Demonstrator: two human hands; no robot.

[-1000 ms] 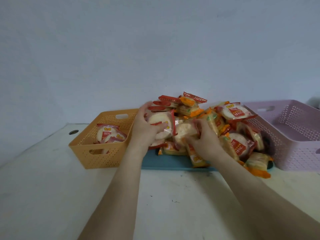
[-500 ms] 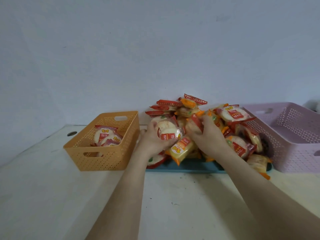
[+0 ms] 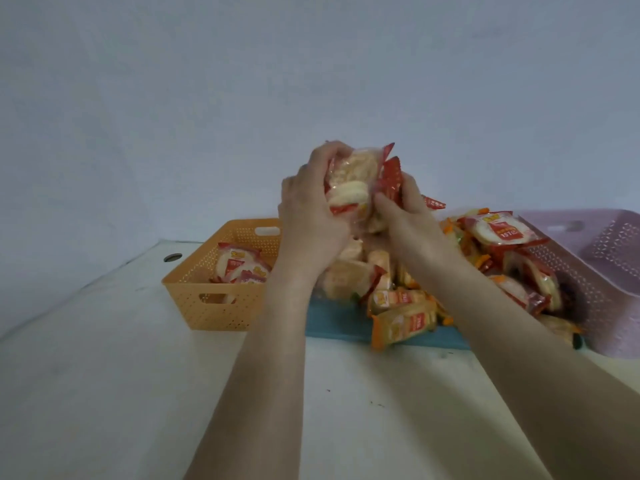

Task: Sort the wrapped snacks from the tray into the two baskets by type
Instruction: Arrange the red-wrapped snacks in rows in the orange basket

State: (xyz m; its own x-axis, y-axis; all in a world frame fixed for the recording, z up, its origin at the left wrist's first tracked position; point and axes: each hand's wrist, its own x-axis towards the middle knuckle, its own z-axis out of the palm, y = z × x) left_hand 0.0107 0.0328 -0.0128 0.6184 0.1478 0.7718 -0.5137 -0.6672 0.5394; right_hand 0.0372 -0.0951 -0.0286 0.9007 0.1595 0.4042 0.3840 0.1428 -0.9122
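White table [image 3: 104,393] across the lower left of the frame lies bare, open to a hand. At centre the snack pile [image 3: 408,299] crowds the blue tray [image 3: 332,323], flanked closely by orange basket [image 3: 214,317] left and purple basket [image 3: 609,306] right

So the tray [image 3: 341,325] sits mid-table [image 3: 138,393] with a heap of snacks [image 3: 401,306] on it. One basket [image 3: 214,315] is touching its left end, a few packets [image 3: 239,266] inside. Second basket [image 3: 602,271] is right up against the right end. Both hands, left hand [image 3: 311,216] and right hand [image 3: 403,220], are up above the heap, a bunch of packs [image 3: 349,183] squeezed between them. Wall [image 3: 242,98] behind it all.
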